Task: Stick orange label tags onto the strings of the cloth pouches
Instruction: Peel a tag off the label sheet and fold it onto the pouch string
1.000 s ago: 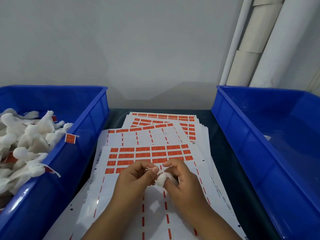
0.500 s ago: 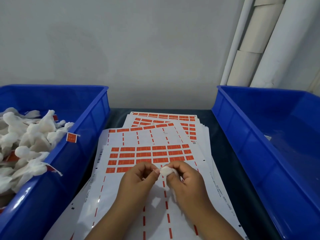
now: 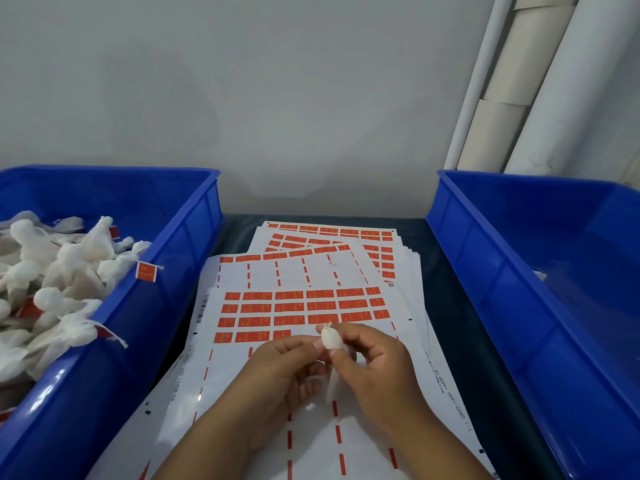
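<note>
Both hands are working close together over the top sticker sheet [image 3: 301, 308]. The right hand [image 3: 372, 362] is pinching a small white pouch [image 3: 330, 337] with its fingertips. The left hand [image 3: 289, 365] is pinching at the pouch too, right beside it. A blue bin [image 3: 194, 216] on the left is holding many tagged pouches [image 3: 52, 271]. Another blue bin [image 3: 485, 258] is sitting on the right.
</note>
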Demonstrator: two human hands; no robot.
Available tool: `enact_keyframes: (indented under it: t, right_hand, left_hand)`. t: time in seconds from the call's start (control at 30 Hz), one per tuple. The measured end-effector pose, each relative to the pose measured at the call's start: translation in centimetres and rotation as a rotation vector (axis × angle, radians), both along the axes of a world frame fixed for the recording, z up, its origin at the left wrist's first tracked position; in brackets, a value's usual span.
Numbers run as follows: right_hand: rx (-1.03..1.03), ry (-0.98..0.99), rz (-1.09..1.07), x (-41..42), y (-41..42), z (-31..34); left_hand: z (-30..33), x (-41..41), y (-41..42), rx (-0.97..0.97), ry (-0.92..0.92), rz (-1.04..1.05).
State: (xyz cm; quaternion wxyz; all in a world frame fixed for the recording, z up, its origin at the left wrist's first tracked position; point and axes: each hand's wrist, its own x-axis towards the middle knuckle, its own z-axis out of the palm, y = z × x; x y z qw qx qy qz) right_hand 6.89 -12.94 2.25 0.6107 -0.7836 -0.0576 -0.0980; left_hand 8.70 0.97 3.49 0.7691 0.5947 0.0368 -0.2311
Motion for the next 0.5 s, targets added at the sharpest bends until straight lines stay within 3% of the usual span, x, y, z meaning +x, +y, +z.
enact_keyframes:
  t: [0.5]
  right_hand:
    - [-0.097, -0.039, 0.002, -0.17, 0.13, -0.26]
  left_hand:
    - [-0.59, 0.32, -0.11, 0.011, 0.037, 0.121]
